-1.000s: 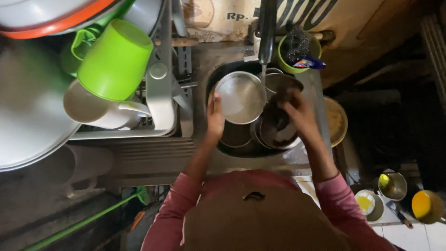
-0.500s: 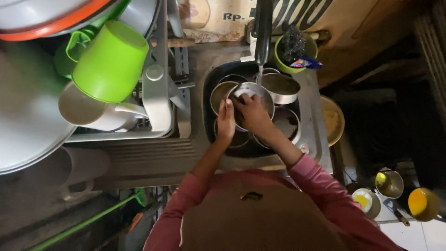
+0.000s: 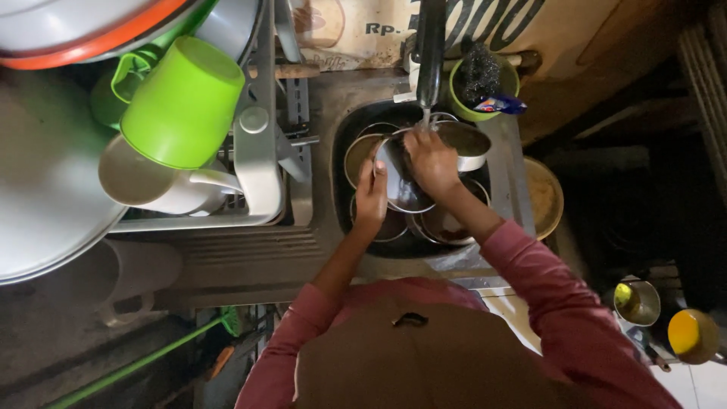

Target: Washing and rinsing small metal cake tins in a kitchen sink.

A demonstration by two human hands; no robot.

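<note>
Left hand (image 3: 371, 198) grip closed on the near-left rim of a steel bowl (image 3: 401, 182), holding it tilted in the sink (image 3: 341, 136); right hand (image 3: 432, 160) lies across the bowl's inside, fingers curled and pressing, can't tell if anything is held under the palm; thin water stream from the dark tap (image 3: 430, 53) lands just beyond the right grip.

Progress, as a judgement: mid-wash; this bowl is being rubbed under running water, not yet set out to dry; below and around the grip several more steel bowls (image 3: 443, 223) are stacked in the sink, one with brownish residue, so most of the load looks undone; left of the grip, on the drying rack (image 3: 257, 151), a green cup (image 3: 182, 102) and a pale mug (image 3: 155, 185) sit upturned, so some pieces look finished.

Bowl: round, shallow, shiny thin metal, wet; inner face mostly covered by the right hand; no clear dirt visible on the exposed part.

Beyond the right grip: green pot (image 3: 473, 87) with a dark scrubber (image 3: 478, 70) on the sink edge; right of it a round tan plate (image 3: 545, 198) on the surface.
</note>
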